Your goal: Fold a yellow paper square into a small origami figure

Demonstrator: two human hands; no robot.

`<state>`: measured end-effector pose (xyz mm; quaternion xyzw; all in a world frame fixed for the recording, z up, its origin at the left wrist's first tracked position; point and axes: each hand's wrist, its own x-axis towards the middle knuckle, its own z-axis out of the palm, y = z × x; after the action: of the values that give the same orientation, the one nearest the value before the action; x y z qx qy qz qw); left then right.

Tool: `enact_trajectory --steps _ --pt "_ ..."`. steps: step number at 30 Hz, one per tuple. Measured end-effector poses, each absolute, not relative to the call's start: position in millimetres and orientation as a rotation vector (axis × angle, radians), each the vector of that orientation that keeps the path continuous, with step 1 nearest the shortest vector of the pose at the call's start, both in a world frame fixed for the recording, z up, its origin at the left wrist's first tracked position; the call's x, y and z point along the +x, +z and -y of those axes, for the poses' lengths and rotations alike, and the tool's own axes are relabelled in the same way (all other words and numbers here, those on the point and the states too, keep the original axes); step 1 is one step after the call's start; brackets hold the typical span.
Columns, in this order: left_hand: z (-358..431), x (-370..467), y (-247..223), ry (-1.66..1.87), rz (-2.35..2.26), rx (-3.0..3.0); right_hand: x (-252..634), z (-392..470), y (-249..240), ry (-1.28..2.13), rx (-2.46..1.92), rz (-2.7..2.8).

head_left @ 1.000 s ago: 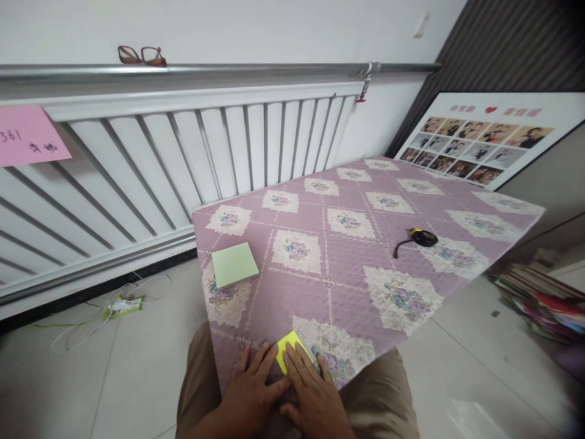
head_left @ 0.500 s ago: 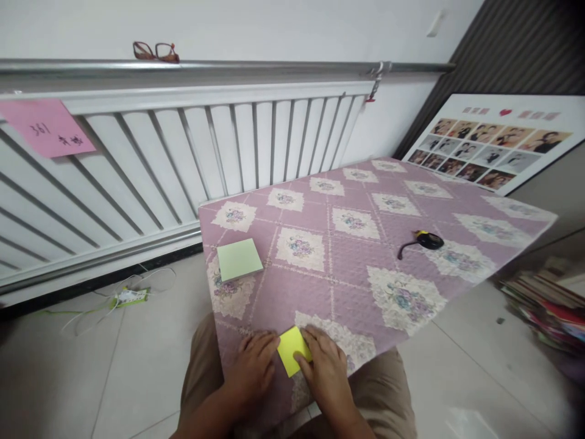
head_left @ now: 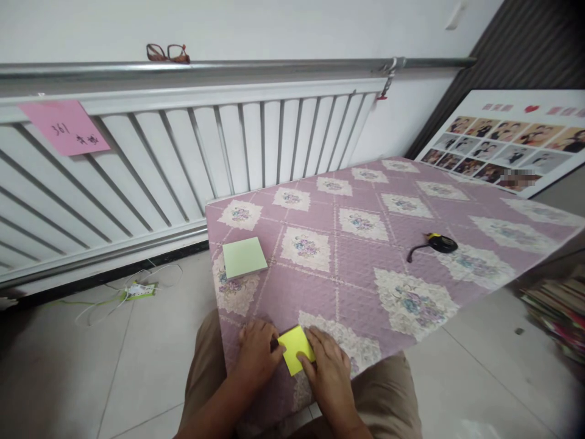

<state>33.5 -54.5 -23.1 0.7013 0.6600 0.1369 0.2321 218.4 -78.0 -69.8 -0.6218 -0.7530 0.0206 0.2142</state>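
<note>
A small yellow sticky note pad (head_left: pixel 295 349) lies at the near edge of the table, between my hands. My right hand (head_left: pixel 328 363) holds it, thumb on top and fingers along its right side. On the pad's left, my left hand (head_left: pixel 259 353) has curled fingers with the thumb tip near the pad's edge; a small dark thing shows between thumb and fingers, too small to name. Farther off at the left of the table sits a larger pale green note pad (head_left: pixel 245 258).
A purple flowered cloth (head_left: pixel 315 286) covers the table. A black and yellow tape measure (head_left: pixel 442 243) with a strap lies to the right. Behind are a white radiator (head_left: pixel 247 140), a pink note (head_left: pixel 66 128), glasses (head_left: pixel 168 53) on a pipe, and a photo board (head_left: pixel 498 143).
My left thumb has drawn apart from the fingers, and a dark thing now shows between them. The whole view has shifted slightly, with the scene farther right. My right hand stays on the yellow pad.
</note>
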Motion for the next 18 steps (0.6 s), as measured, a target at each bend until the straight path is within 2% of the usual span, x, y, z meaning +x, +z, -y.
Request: enact_trajectory --steps 5,18 --pt "47.1 35.7 -15.5 0.281 -1.764 1.917 218.9 78.6 -70.3 0.077 -1.724 2.09" --pt "50.6 29.5 -19.5 0.377 -1.661 1.906 219.5 78.5 -72.3 0.04 -1.716 2.092"
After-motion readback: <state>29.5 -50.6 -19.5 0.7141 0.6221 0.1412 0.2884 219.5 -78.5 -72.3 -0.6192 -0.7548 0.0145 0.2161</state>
